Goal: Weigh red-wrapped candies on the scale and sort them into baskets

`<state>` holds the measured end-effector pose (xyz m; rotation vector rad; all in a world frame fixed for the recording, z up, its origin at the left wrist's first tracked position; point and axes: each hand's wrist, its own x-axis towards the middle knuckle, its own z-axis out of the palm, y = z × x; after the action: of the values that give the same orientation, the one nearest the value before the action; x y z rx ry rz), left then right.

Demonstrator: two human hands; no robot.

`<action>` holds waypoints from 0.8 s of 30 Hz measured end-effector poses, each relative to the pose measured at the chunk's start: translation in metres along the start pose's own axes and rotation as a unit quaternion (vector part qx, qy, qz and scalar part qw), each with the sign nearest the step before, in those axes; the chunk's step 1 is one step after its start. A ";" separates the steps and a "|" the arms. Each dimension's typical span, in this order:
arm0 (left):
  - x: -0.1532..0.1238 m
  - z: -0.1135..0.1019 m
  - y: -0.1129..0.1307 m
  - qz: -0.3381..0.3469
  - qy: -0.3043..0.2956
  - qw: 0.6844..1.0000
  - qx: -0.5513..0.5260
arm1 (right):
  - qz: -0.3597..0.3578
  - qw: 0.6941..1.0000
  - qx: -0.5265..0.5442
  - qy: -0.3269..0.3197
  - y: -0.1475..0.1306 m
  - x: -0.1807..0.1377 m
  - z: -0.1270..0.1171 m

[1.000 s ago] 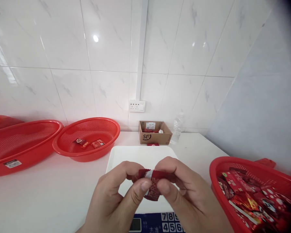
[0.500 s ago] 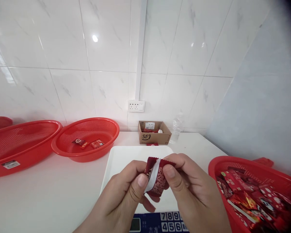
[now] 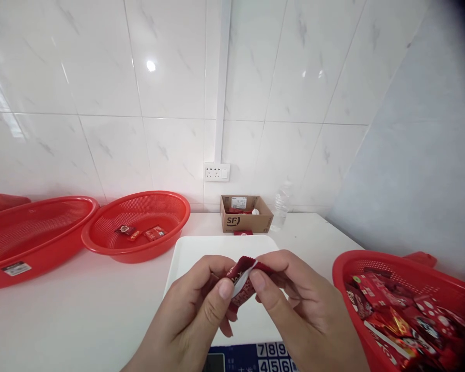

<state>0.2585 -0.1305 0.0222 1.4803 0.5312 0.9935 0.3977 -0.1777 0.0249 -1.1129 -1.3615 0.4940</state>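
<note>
Two packets lie in a red basket (image 3: 137, 227) at the left. Above a white tray (image 3: 189, 253), a red sweet wrapper (image 3: 241, 281) is pinched between the left hand (image 3: 196, 315) and the right hand (image 3: 300, 310). A basket of sweets (image 3: 403, 305) is seen at the right.

From my remote seat the view is bright and evenly lit; a lamp glares as a white spot on the glossy wall tiles (image 3: 151, 65). The right edge darkens into a blurred vignette, and straight tile lines bend toward the frame borders.
</note>
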 end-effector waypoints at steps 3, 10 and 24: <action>0.000 -0.001 -0.001 0.005 -0.003 1.000 0.011 | -0.001 1.000 -0.021 0.014 0.001 0.000 -0.001; 0.002 -0.001 -0.002 0.004 -0.002 1.000 0.029 | -0.035 0.997 -0.073 0.000 0.000 0.002 -0.004; 0.008 -0.003 -0.005 0.026 -0.007 0.996 0.088 | -0.065 0.987 -0.150 0.010 -0.001 0.003 -0.005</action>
<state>0.2617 -0.1214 0.0190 1.6639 0.5848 0.9949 0.4026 -0.1774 0.0275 -1.2574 -1.5125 0.1861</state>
